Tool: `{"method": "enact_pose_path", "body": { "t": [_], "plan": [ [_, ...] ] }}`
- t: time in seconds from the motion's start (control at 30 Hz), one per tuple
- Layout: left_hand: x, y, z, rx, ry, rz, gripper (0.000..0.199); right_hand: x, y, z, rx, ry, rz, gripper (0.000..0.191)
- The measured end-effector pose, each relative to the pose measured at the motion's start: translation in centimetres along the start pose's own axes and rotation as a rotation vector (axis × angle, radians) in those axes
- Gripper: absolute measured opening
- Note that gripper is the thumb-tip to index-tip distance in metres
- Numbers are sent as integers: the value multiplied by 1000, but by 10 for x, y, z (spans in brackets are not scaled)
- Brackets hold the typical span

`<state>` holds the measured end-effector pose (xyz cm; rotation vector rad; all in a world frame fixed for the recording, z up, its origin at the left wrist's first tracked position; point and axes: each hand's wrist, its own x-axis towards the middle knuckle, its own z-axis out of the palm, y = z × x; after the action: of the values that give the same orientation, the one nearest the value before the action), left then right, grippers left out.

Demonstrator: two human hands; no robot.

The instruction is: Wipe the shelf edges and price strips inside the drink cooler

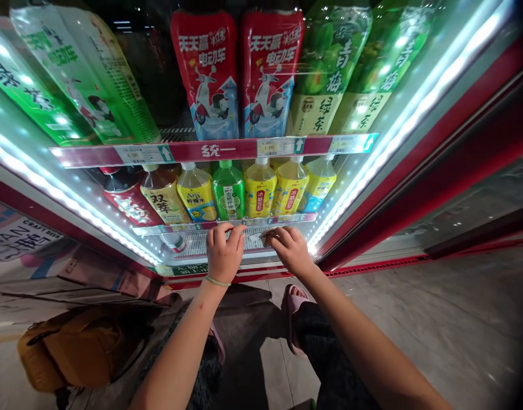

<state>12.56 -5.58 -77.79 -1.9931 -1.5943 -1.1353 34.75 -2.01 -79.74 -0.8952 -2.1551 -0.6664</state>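
Observation:
Both hands reach toward the lower part of a lit drinks cooler. My left hand [225,253] is at the front edge of the price rail [180,228], just below the green bottle [228,191]; its fingers are curled and bent forward, and what they hold, if anything, is hidden. My right hand [290,249] sits to the right, below the yellow bottles [260,191], with its fingertips pinched on a small pale paper piece [256,236]. Behind the hands lies the white wire bottom shelf [196,244].
Large green bottles and red scooter-print packs [205,85] stand on the upper shelf, behind a red price rail [218,150]. An orange-brown backpack [79,353] rests on the floor at lower left. Boxes [99,273] stand left of the cooler. Pink slippers [293,319] are below.

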Motion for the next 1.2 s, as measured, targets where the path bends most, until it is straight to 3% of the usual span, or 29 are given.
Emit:
{"method": "enact_pose_path", "body": {
  "t": [0.07, 0.2, 0.33, 0.4, 0.63, 0.73, 0.83, 1.0, 1.13, 1.2],
  "plan": [
    [1, 2, 2, 30, 20, 9, 17, -3, 4, 0, 17, 9, 26, 19],
    [1, 6, 6, 60, 55, 27, 14, -6, 10, -1, 44, 151, 236, 17],
    [-1, 9, 10, 89, 44, 24, 15, -10, 16, -4, 57, -13, 34, 17],
    [-2, 11, 12, 93, 47, 29, 15, -16, 24, -5, 62, -12, 6, 18],
    [-1, 18, 19, 97, 73, 94, 12, -38, 41, 2, 140, 317, 409, 7],
    [-1, 23, 22, 94, 70, 115, 14, -32, 35, -2, 129, 257, 399, 11],
    [-1, 29, 26, 98, 52, 122, 18, -24, 38, -11, 116, 127, 257, 17],
    [0, 39, 31, 106, 55, 165, 24, -29, 51, -20, 38, 321, 417, 10],
    [3, 45, 33, 109, 53, 193, 26, -32, 48, -20, 92, 149, 322, 16],
    [3, 48, 34, 110, 46, 206, 27, -31, 51, -21, 133, 154, 335, 17]
  ]
}}
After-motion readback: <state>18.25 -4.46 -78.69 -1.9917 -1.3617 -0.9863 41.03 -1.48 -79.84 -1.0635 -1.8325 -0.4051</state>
